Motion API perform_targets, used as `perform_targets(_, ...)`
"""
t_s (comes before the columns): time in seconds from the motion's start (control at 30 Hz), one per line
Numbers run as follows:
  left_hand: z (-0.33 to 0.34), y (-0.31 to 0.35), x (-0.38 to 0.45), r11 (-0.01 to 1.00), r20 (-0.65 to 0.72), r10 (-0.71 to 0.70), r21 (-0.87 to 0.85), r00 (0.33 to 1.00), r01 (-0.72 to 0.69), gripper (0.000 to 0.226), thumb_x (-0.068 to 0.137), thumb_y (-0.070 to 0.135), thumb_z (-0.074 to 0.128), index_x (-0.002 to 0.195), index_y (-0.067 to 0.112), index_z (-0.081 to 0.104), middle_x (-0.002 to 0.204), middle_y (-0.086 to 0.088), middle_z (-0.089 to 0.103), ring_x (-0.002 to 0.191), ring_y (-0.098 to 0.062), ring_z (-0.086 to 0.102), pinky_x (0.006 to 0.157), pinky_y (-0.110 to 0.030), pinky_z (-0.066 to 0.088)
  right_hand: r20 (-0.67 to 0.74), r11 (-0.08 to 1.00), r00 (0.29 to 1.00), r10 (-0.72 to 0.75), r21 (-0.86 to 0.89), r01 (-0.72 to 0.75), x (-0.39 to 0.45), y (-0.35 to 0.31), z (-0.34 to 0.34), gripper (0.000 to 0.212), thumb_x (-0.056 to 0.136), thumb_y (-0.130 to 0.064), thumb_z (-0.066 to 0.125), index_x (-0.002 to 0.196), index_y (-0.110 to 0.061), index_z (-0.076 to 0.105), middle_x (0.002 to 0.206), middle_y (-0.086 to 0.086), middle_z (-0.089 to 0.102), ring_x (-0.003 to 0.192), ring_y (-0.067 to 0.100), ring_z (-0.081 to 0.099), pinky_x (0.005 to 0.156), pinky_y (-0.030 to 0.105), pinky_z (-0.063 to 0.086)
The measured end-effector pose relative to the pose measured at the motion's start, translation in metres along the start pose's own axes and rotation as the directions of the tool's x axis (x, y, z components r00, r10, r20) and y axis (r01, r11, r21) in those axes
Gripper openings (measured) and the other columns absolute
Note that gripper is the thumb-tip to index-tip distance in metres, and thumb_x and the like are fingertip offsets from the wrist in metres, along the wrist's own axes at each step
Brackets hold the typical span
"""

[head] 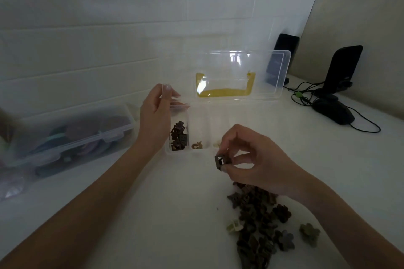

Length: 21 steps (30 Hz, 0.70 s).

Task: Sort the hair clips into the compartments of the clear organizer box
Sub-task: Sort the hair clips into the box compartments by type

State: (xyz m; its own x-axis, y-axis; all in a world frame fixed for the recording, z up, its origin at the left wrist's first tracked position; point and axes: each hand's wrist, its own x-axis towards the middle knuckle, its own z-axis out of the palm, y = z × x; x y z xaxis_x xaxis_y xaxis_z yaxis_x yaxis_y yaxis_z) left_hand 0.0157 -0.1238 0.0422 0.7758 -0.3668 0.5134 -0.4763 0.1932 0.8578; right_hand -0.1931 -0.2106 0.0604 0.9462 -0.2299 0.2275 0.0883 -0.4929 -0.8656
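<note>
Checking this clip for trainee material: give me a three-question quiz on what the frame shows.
1. True or false: the right hand pinches a dark brown square hair clip.
2. Which compartment of the clear plastic organizer box holds the most clips: A leftmost, B second from left?
3. What does the left hand touch?

Key: 1 true; 2 A; 3 the box's far left corner, fingers at its rim.

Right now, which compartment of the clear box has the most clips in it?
The leftmost compartment, beside the left hand, holds a stack of dark brown clips. The next compartment shows one tan clip; the rest look almost empty.
</note>
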Motion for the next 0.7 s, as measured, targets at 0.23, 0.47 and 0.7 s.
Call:
perform_targets(0.23, 0.002, -0.001, -0.003, 1.0, -0.022, -0.002, -0.006, 1.0, 0.002, 0.033, 0.1, 0.028, 0.039, 0.072, 0.026, 0.057, 0.075, 0.006, 0.063, 0.075, -0.021, 0.069, 0.075, -0.034, 0.054, -0.145, 0.978, 0.978, -0.149, -0.165, 0.125, 0.017, -0.008, 0.013, 0.021, 0.076, -0.008, 0.075, 0.09, -0.013, 0.06, 0.087, -0.006, 0.067, 0.079, 0.013, 0.063, 0.07, 0.023, 0.054)
perform_targets(0.47, 0.0, 0.006, -0.013, 0.997, 0.029, 0.025, -0.076, 0.999, -0.022, 0.032, 0.1, 0.024, 0.038, 0.072, 0.022, 0.054, 0.057, 0.011, 0.057, 0.054, -0.002, 0.052, 0.055, -0.018, 0.045, 0.004, 0.554, 0.887, -0.463, -0.779, 0.293, 0.079, -0.022, 0.039, 0.019, 0.07, -0.014, 0.075, 0.084, -0.014, 0.063, 0.098, 0.005, 0.061, 0.086, 0.024, 0.053, 0.071, 0.039, 0.048)
perform_targets(0.7, 0.0, 0.003, -0.004, 1.0, 0.069, -0.007, 0.002, 0.998, 0.007, 0.031, 0.103, 0.024, 0.031, 0.081, 0.019, 0.053, 0.083, 0.005, 0.061, 0.079, -0.003, 0.063, 0.075, -0.016, 0.048, -0.063, 0.744, 0.949, -0.308, -0.638, 0.199, 0.053, 0.0, 0.011, 0.009, 0.083, -0.028, 0.067, 0.092, -0.027, 0.069, 0.096, -0.009, 0.055, 0.093, 0.007, 0.046, 0.082, 0.031, 0.043)
